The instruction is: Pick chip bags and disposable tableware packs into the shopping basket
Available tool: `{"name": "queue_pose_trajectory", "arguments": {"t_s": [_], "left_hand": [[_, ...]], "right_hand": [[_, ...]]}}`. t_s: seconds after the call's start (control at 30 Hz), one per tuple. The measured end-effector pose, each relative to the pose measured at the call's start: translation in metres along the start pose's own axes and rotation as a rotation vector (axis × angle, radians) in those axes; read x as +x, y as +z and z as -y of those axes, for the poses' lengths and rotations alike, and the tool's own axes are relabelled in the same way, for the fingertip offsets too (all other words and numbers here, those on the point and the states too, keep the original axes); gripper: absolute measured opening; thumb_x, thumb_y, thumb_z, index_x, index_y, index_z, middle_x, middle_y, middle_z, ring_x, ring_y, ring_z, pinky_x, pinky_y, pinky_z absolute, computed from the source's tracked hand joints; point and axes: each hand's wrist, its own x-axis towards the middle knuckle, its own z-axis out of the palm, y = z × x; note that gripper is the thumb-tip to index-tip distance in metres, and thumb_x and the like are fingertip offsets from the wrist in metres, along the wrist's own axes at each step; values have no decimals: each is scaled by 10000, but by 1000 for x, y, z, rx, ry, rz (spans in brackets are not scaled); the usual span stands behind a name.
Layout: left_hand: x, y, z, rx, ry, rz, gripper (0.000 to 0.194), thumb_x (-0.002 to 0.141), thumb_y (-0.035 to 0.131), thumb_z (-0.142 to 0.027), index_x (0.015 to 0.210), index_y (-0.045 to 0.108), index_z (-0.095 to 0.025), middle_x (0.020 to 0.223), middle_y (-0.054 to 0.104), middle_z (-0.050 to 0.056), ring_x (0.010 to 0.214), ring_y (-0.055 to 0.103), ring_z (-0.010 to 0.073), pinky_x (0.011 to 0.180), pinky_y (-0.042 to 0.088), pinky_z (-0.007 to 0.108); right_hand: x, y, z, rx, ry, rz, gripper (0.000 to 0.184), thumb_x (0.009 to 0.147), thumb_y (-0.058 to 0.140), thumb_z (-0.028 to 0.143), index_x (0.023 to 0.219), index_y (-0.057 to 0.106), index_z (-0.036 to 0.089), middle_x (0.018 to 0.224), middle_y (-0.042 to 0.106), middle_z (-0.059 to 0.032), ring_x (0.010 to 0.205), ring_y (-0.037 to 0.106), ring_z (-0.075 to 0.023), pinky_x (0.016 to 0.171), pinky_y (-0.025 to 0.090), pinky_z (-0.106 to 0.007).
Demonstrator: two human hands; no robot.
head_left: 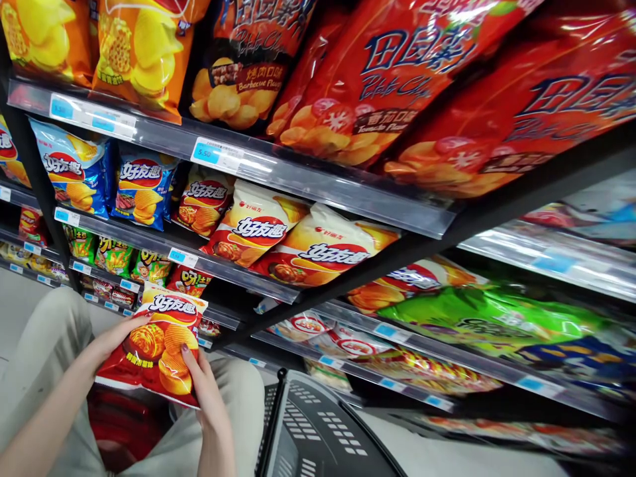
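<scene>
I hold a red and yellow bag of crisps [159,344] in both hands over my lap, low at the left. My left hand [112,341] grips the bag's left edge, fingers curled onto its front. My right hand [203,391] holds the lower right corner, thumb pressed on the front. The bag faces me, tilted, with ridged crisps printed on it. Beneath it my knees in light trousers [54,344] show, and something red [119,424] lies between them, mostly hidden.
Shelves of crisp bags rise in front: orange and red bags [387,73] on top, blue and white-red bags [278,232] on the second shelf, green ones [477,318] to the right. Price tags [213,154] line the shelf edges. A black shopping basket [318,430] sits at the bottom centre.
</scene>
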Motion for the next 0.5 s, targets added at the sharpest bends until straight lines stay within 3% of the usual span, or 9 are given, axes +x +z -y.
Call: {"name": "queue_pose_trajectory", "arguments": {"t_s": [0.2, 0.33, 0.4, 0.5], "left_hand": [[3, 0, 2, -69, 133, -149, 445, 712, 709, -297, 1102, 607, -108, 904, 755, 147, 826, 719, 312, 764, 579, 435], [-1, 6, 1, -83, 277, -251, 277, 729, 670, -196, 993, 628, -124, 845, 762, 113, 705, 727, 254, 662, 597, 357], [0, 6, 1, -115, 341, -261, 252, 717, 669, -169, 964, 629, -138, 834, 764, 88, 692, 725, 232, 641, 596, 331], [5, -1, 2, -194, 412, -287, 304, 650, 687, -131, 943, 612, -163, 803, 762, 40, 676, 717, 204, 611, 590, 299]], "right_hand": [[-11, -3, 10, -39, -50, -11, 649, 610, 789, 456, 1159, 547, 207, 1289, 572, -86, 1204, 520, -294, 937, 494, -371], [-18, -7, 15, -132, -65, 87, 747, 574, 808, 429, 1218, 489, 225, 1283, 561, -101, 1059, 608, -322, 754, 569, -416], [-19, -7, 17, -245, -135, 78, 685, 584, 799, 382, 1183, 517, 207, 1209, 605, -105, 1020, 622, -318, 745, 564, -416], [-24, -2, 21, -502, -314, -48, 500, 617, 750, 260, 1082, 590, 171, 1078, 669, -97, 1024, 612, -287, 882, 506, -394]]}}
